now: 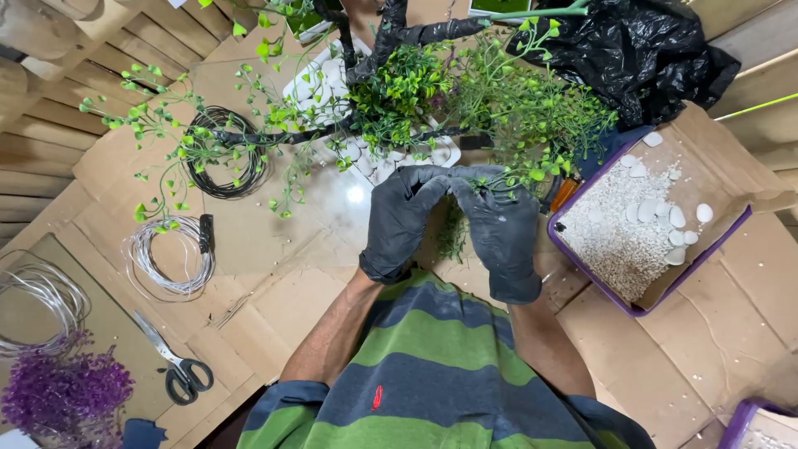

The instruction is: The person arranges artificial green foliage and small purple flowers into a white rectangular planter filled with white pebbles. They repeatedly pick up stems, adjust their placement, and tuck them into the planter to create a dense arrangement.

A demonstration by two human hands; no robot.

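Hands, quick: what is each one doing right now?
Left hand: closed, pinching a green sprig.
Right hand: closed, pinching the same sprig.

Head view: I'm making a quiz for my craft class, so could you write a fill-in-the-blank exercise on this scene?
1. Both hands, left hand and right hand, wear dark ____.
2. The scissors lie on ____ sheets.
3. The purple box holds white gravel and flat ____ stones.
4. The purple sprigs lie at the picture's lower ____.

Missing words: gloves; cardboard; white; left
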